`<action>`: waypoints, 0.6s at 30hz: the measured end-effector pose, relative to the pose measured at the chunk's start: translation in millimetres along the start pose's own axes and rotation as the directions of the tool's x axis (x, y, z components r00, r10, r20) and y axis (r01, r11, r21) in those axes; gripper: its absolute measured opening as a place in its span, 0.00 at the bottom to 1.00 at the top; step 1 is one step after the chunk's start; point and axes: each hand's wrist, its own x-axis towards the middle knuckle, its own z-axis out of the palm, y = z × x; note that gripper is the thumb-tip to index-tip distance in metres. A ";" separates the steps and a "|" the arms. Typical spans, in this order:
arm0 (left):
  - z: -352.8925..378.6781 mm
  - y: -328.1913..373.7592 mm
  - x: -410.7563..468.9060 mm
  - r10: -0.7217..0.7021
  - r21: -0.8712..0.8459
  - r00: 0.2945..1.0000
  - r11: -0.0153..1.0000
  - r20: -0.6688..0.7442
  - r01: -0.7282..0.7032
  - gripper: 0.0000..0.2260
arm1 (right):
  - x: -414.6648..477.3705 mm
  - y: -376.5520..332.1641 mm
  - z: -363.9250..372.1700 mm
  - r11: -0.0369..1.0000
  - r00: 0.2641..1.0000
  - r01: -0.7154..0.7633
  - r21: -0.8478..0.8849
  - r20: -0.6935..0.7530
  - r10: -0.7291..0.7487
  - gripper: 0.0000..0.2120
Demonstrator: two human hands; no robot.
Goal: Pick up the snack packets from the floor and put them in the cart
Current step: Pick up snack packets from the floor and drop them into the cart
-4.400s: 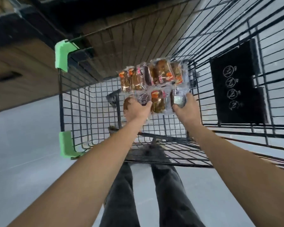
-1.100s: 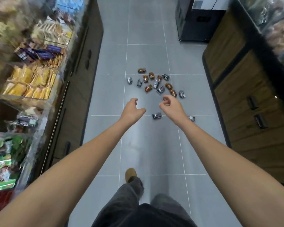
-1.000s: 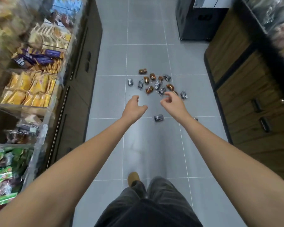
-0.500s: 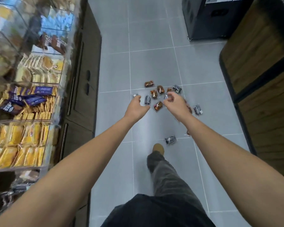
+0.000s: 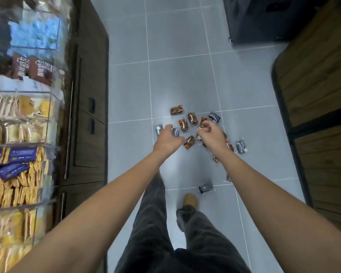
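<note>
**Grey floor (image 5: 126, 85) strewn w/ snack packets (image 5: 183, 125)**

Brown & dark wrappers are scattered in a loose cluster on the tiles. L hand (image 5: 168, 139) is held above the cluster's left edge, fingers loosely curled, nothing gripped; a dark packet (image 5: 158, 130) lies just beside its fingertips. R hand (image 5: 211, 134) is held over the cluster's mid-right, fingers loosely bent, nothing seen in it; several packets are partly hidden behind it. A brown packet (image 5: 189, 142) lies btwn the two hands. One lone dark packet (image 5: 205, 187) lies well apart from the rest, near the shoe (image 5: 190, 200). Stocked shelves (image 5: 18, 174) are seen at left.
</note>
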 end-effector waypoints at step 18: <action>89.2 -86.3 325.1 -0.030 0.138 0.989 0.990 0.147 0.009 0.27 | 260.8 133.9 122.2 0.943 0.903 -0.332 0.025 -0.280 0.326 0.20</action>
